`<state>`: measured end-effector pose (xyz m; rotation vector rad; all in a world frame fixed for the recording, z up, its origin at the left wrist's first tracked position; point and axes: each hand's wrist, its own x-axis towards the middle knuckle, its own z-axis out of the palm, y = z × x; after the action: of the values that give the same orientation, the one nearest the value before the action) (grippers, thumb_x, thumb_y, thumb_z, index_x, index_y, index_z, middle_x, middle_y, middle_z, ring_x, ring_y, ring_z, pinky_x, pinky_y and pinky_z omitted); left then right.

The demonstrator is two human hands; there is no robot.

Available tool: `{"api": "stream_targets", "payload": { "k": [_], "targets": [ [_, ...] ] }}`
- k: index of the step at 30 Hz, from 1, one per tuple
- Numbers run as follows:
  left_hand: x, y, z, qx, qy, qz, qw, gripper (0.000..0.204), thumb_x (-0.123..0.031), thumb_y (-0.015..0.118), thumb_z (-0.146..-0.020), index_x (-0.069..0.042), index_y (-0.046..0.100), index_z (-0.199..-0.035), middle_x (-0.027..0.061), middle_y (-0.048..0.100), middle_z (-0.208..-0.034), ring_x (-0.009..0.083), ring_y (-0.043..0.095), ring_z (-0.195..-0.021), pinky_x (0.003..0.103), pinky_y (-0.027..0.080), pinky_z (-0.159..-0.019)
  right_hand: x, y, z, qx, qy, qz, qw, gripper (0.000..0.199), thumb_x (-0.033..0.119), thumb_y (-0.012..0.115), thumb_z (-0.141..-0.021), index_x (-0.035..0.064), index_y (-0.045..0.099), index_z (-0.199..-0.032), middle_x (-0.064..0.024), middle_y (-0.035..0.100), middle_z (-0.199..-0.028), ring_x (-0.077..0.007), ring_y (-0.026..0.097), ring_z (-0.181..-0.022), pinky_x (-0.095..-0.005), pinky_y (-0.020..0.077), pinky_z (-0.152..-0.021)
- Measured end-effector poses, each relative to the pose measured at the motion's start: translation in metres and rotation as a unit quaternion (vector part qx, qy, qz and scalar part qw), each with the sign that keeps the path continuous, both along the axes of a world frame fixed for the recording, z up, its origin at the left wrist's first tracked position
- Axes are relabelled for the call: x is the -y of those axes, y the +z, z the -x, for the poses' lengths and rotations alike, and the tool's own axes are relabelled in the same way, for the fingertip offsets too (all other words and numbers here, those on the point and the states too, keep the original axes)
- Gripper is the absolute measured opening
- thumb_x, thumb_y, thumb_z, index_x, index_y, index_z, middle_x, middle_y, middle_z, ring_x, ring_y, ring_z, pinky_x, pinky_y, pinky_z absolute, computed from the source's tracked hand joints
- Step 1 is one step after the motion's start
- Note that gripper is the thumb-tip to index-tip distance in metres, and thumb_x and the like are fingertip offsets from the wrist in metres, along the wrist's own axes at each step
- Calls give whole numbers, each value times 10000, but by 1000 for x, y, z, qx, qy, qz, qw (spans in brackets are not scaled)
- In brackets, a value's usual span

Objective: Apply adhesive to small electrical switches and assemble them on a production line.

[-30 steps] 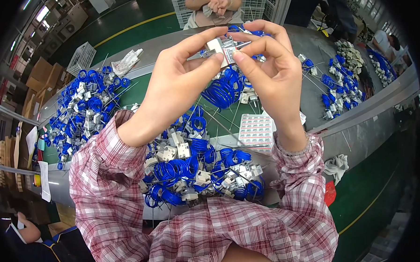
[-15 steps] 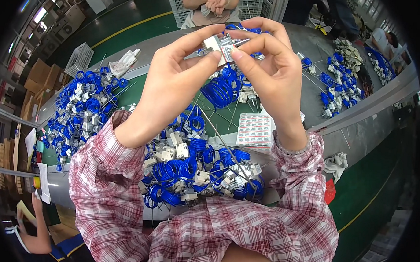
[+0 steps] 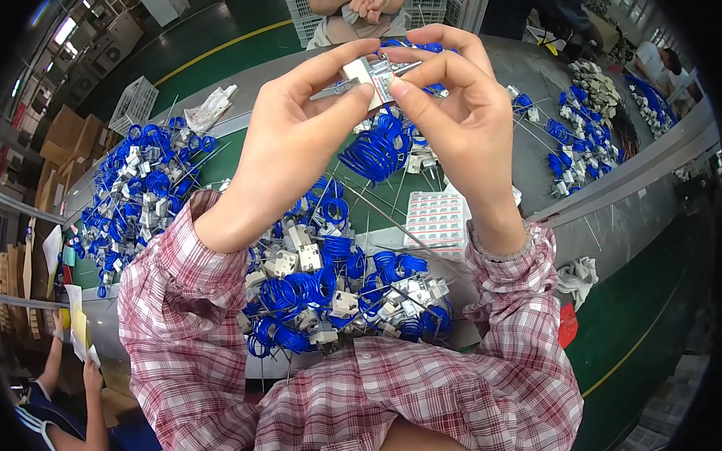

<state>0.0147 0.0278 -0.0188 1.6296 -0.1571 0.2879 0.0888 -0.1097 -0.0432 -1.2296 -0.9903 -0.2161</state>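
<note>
Workbench [image 3: 533, 164] heaped with blue coils [image 3: 310, 292]

Blue coil piles [image 3: 326, 292] crowd the lower centre and left [image 3: 137, 191] of the table [image 3: 533, 164], a label sheet [image 3: 435, 219] lies right of centre, leaving bare grey surface upper right.
</note>
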Motion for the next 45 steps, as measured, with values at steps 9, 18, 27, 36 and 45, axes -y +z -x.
{"api": "stream_targets", "payload": {
  "k": [9,18,27,36,45],
  "targets": [
    [2,1,1,10,-8,1,1000,389,-90,505,-835,-16,439,-1211,70,544,-1059,115,528,-964,248,441,-842,1,1,0,2,4,-24,1000,61,-17,602,-736,-50,552,-725,-107,391,-1080,-212,545,-969,-269,543,-719],
    [3,2,2,17,-13,2,1000,389,-92,503,-837,-12,436,-1211,78,545,-1061,125,527,-975,259,436,-856,4,4,3,2,2,-11,1000,47,-17,592,-749,-52,561,-753,-118,393,-1094,-222,528,-996,-280,514,-759],
    [3,0,1,17,-8,-1,1000,390,-90,502,-837,-8,434,-1212,83,548,-1055,130,529,-971,265,437,-856,4,3,3,3,-5,5,1000,34,-29,572,-763,-62,564,-771,-127,390,-1108,-226,514,-1017,-273,486,-781],
    [4,1,2,6,9,-8,1000,378,-85,508,-833,-27,455,-1203,63,549,-1050,114,525,-966,252,441,-842,1,2,3,14,-17,15,1000,19,-48,549,-762,-60,545,-748,-122,377,-1108,-215,502,-1028,-273,479,-790],
    [5,-11,-7,16,42,1,999,336,-53,535,-812,-4,504,-1143,-28,568,-736,-20,438,-605,129,316,-491,1,0,5,92,-121,64,986,40,-33,558,-753,-53,541,-723,-129,391,-1103,-217,515,-1008,-261,499,-723]
  ]
}}
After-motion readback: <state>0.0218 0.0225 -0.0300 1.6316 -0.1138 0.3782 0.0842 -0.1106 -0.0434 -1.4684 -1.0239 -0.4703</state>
